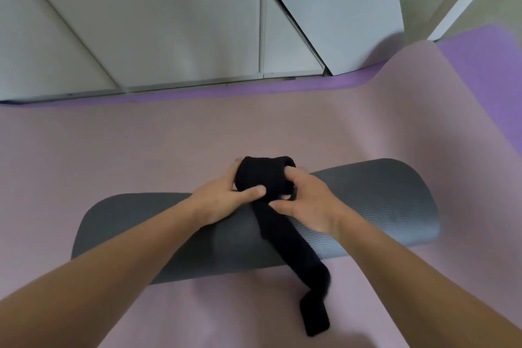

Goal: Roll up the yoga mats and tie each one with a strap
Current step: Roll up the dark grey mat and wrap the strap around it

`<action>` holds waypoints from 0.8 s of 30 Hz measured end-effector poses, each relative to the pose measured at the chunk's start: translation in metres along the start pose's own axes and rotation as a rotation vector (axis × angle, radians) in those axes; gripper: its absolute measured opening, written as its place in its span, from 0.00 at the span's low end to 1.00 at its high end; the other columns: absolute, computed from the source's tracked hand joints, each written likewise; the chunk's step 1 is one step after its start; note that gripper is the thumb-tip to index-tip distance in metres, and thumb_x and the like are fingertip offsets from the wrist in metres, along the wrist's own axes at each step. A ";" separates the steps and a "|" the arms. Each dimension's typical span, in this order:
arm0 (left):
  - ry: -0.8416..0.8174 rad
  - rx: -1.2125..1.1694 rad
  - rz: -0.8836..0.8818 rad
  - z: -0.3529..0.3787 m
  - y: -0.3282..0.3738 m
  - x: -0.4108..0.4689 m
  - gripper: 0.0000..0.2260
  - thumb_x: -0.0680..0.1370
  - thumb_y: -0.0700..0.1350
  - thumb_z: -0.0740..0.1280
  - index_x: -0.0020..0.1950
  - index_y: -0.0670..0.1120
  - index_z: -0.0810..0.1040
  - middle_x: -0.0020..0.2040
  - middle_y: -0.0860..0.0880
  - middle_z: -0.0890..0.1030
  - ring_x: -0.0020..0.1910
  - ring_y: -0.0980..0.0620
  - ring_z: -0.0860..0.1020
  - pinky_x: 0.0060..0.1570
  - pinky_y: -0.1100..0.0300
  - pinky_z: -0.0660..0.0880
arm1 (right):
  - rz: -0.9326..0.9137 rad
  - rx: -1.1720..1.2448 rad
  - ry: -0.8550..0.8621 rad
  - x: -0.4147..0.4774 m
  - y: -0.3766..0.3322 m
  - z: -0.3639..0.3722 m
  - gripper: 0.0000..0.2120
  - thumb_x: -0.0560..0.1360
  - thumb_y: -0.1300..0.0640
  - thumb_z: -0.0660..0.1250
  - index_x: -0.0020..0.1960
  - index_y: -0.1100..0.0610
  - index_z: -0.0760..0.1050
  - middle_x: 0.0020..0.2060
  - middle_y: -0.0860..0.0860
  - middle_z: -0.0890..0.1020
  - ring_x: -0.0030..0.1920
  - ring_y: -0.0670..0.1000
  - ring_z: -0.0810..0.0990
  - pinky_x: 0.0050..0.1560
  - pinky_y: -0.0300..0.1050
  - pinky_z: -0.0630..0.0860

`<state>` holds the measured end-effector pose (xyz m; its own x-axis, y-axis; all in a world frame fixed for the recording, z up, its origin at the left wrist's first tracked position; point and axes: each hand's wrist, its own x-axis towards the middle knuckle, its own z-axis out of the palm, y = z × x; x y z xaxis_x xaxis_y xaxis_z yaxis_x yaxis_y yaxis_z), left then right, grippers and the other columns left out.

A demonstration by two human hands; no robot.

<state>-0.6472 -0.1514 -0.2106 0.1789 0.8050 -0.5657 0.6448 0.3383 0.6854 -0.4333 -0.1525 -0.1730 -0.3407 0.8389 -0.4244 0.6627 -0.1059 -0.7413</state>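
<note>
A rolled grey yoga mat (375, 206) lies across the middle of the view on a flat pink mat (141, 144). A black strap (291, 246) crosses the roll near its middle, bunched into a loop on top, with its loose end trailing down onto the pink mat in front. My left hand (223, 198) grips the bunched strap from the left, thumb pressed on it. My right hand (305, 203) pinches the strap from the right, with a finger tucked into the loop.
A purple mat (485, 79) lies under the pink one, showing along the far edge and at the right, where the pink mat curls up. White cabinet doors (141, 22) and a white panel (353, 8) stand close behind.
</note>
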 end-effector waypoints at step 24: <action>0.036 0.347 0.281 -0.004 0.011 0.003 0.32 0.73 0.68 0.51 0.64 0.53 0.82 0.64 0.56 0.81 0.63 0.53 0.77 0.63 0.55 0.71 | -0.187 -0.641 -0.058 -0.076 -0.033 0.070 0.08 0.73 0.59 0.66 0.52 0.58 0.75 0.48 0.54 0.68 0.49 0.59 0.75 0.31 0.43 0.56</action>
<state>-0.6428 -0.1436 -0.2032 0.3609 0.8607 -0.3592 0.7869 -0.0743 0.6126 -0.4762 -0.2505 -0.1523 -0.5119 0.7802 -0.3594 0.8479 0.3919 -0.3569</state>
